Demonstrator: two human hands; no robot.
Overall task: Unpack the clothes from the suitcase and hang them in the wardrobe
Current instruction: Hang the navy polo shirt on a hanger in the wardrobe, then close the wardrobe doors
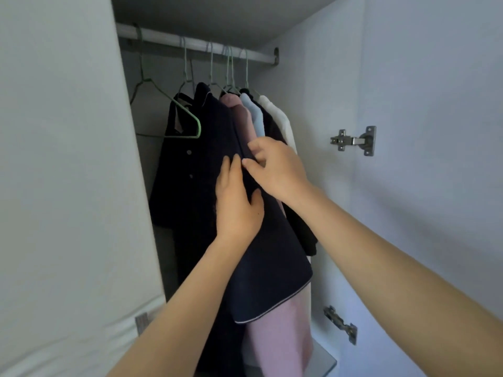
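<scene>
Inside the open wardrobe, a navy button shirt (pixel 201 164) hangs from the white rail (pixel 196 44) on a wire hanger. My left hand (pixel 236 205) lies flat on its sleeve, fingers spread. My right hand (pixel 275 164) pinches the shirt's edge just above, with its fingers curled around the fabric. Behind the navy shirt hang a pink garment (pixel 280 333), a light blue one (pixel 255 115), a black one (pixel 302 227) and a white one (pixel 280 115). An empty green hanger (pixel 174 115) hangs at the left. The suitcase is out of view.
The wardrobe's left panel (pixel 68 186) fills the left of the view. The open right door (pixel 435 131) carries two metal hinges (pixel 353 141). A shelf corner (pixel 324 360) shows at the bottom beneath the clothes.
</scene>
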